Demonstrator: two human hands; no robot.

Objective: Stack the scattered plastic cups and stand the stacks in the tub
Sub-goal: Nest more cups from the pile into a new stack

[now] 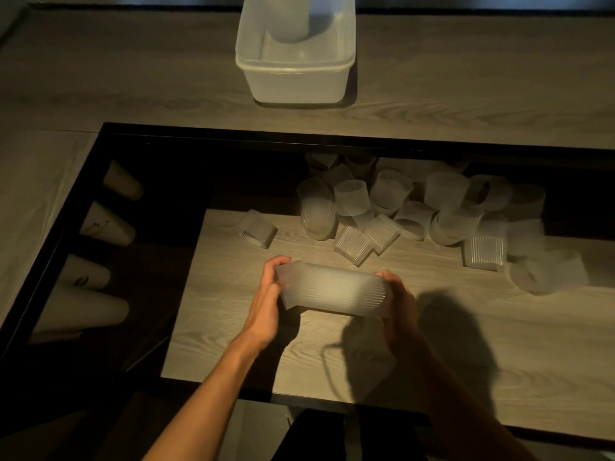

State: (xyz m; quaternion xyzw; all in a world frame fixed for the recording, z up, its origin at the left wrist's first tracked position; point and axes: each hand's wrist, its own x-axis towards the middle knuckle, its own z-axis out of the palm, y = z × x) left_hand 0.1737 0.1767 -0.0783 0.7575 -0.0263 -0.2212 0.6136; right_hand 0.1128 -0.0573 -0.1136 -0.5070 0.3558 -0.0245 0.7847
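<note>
Your left hand (270, 294) curls round one end of the stack (332, 291) and your right hand (397, 302) round the other, holding it level above the desk (226, 341). It looks light, thin and slippery, so press inward at the ends. It is frosted and ribbed. Loose cups (352, 197) lie beyond, and the tub (296, 86) sits farther back.

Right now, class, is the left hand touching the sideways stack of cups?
Touching. The head view shows the left hand gripping one end of the stack of cups, fingers curled over it.

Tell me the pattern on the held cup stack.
Frosted translucent cup stack, finely ribbed; head view.
</note>
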